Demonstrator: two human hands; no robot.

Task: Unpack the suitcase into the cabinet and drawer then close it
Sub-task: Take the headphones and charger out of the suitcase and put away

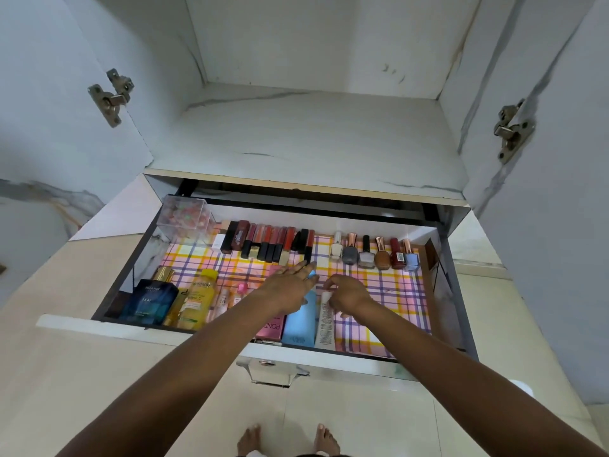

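The drawer stands pulled out, lined with a checked cloth. My left hand lies flat with straight fingers over a blue tube. My right hand pinches the top of a white tube lying beside the blue one. A pink box sits left of the blue tube, partly hidden by my left arm. The open cabinet shelf above the drawer is bare. No suitcase is in view.
Lipsticks and nail polish bottles line the drawer's back. A clear box sits back left. A blue perfume box and yellow bottle stand front left. Both cabinet doors hang open, hinges showing.
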